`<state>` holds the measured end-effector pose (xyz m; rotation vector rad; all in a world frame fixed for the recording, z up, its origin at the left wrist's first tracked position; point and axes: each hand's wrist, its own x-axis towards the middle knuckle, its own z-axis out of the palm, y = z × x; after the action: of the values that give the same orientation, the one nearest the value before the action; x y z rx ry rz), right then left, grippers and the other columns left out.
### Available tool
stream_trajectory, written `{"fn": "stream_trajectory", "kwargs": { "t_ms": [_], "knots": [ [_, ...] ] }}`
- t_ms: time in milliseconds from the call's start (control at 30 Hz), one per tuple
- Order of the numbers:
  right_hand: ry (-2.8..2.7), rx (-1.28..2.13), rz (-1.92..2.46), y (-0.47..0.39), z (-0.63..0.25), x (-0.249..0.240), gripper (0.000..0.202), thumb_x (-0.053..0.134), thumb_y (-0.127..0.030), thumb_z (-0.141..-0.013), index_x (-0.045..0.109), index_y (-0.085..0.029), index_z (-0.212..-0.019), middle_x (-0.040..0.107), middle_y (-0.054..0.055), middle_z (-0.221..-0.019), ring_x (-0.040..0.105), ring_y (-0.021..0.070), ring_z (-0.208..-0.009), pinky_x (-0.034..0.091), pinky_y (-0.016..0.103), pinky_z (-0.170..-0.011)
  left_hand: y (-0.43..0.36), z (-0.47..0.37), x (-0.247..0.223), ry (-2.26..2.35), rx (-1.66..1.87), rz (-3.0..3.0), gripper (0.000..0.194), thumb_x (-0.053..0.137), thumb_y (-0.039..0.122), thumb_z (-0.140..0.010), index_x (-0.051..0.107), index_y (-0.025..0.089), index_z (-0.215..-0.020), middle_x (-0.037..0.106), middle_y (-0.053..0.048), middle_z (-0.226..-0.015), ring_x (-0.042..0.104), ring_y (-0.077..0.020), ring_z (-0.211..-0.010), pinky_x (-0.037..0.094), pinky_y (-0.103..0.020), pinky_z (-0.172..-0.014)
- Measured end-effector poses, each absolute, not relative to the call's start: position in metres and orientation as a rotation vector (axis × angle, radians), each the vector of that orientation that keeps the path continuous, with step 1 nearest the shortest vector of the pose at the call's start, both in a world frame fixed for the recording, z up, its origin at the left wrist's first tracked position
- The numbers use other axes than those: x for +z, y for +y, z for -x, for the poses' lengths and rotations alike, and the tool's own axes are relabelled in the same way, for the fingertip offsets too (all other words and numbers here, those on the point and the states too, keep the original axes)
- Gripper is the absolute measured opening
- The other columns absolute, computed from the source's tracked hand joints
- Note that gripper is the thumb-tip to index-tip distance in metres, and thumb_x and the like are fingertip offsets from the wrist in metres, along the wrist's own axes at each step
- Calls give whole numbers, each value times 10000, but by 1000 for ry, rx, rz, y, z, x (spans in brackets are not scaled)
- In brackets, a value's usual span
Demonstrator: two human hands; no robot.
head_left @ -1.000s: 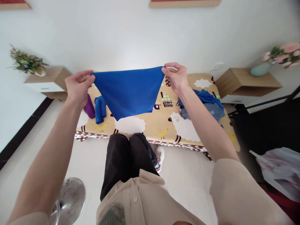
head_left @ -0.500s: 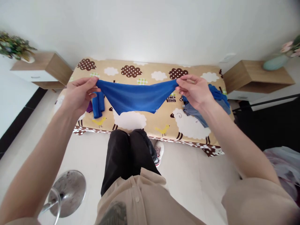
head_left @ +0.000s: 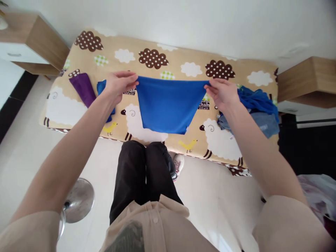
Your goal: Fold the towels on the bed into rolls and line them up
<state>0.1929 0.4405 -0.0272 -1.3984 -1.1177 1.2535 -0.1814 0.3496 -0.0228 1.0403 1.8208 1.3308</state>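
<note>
A blue cloth (head_left: 168, 105) hangs spread between my two hands over the patterned bedspread (head_left: 178, 56). My left hand (head_left: 120, 85) pinches its upper left corner, and my right hand (head_left: 223, 92) pinches the upper right one. The top edge is nearly straight, and the lower part hangs down. Beyond my left forearm lie a purple folded cloth (head_left: 83, 89) and a blue folded cloth (head_left: 101, 86), the latter partly hidden by my arm. Near my right hand is a loose heap of blue cloths (head_left: 258, 103), with a grey-blue cloth (head_left: 265, 124) at its front.
Wooden bedside cabinets stand at the left (head_left: 49, 45) and right (head_left: 315, 78) of the bed. On the floor at lower left is a round metal stool base (head_left: 81, 201). A plastic bag (head_left: 319, 192) sits at the far right. A white wall (head_left: 183, 21) rises behind the bed.
My hands have come closer together and lower, with the cloth's top edge straighter and its body hanging fuller. The view has tilted down, showing more of the purple cloth.
</note>
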Motion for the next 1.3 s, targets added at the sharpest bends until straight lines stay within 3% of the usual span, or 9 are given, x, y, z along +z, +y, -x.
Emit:
{"fn": "stream_trajectory", "kwargs": {
  "t_ms": [133,367,567,667,767,867,1033,1167,1300],
  "knots": [
    [-1123,1058,1219,473,-178,-39,190,675,-253,-935,522,-275,-824,685,32,-951,713,119,-768,595,282,-812,378,190,-22,1762,1352,-1147,503,904,502,-778,670,164,-1067,731,35,-898,703,-94,-870,627,-378,-915],
    [-1255,739,1128,426,-189,-93,335,702,-575,-852,497,-310,-868,627,6,-845,717,211,-790,620,411,-816,317,167,-83,1863,1647,-1153,367,883,426,-758,767,188,-1013,770,-14,-900,722,-148,-822,605,-306,-757],
    [-1243,976,1580,333,-213,-216,313,714,-595,-806,558,-325,-832,719,54,-876,722,258,-871,622,433,-727,231,144,-210,2032,1124,-1001,305,795,349,-787,791,175,-1037,795,-56,-962,687,-161,-830,556,-281,-793],
    [-1246,1111,1739,300,-224,-276,373,740,-618,-747,593,-279,-792,730,66,-820,713,254,-823,613,427,-777,208,136,-259,2017,802,-909,454,790,287,-770,735,168,-1206,795,-49,-939,676,-162,-778,552,-300,-841],
    [-1171,1177,1809,285,-227,-313,504,772,-680,-646,600,-227,-783,721,70,-781,701,237,-787,592,404,-793,206,125,-283,2016,654,-823,544,820,312,-763,679,176,-1271,797,-70,-996,726,-209,-874,553,-333,-911],
    [-1082,1197,1789,285,-229,-324,565,809,-682,-578,596,-217,-818,712,61,-795,691,220,-775,579,378,-775,215,116,-287,2077,680,-765,495,805,303,-793,661,191,-1253,794,-78,-1023,747,-237,-966,538,-355,-985],
    [-1020,1286,1724,273,-244,-317,575,856,-638,-548,580,-222,-832,691,35,-799,675,195,-758,569,346,-744,214,120,-286,2136,701,-703,343,796,263,-768,692,197,-1088,791,-58,-942,759,-237,-920,545,-352,-974],
    [-995,1408,1716,255,-251,-313,568,878,-622,-540,592,-207,-800,681,31,-786,629,167,-692,520,300,-619,197,128,-291,2038,643,-744,269,794,280,-744,702,189,-979,795,-69,-925,763,-247,-925,569,-340,-913],
    [-950,1430,1741,257,-241,-309,588,883,-612,-512,595,-200,-816,729,95,-950,658,188,-774,416,241,-496,194,131,-288,2047,547,-794,251,773,288,-755,708,192,-978,804,-74,-963,767,-244,-948,578,-333,-909]
  ]
}}
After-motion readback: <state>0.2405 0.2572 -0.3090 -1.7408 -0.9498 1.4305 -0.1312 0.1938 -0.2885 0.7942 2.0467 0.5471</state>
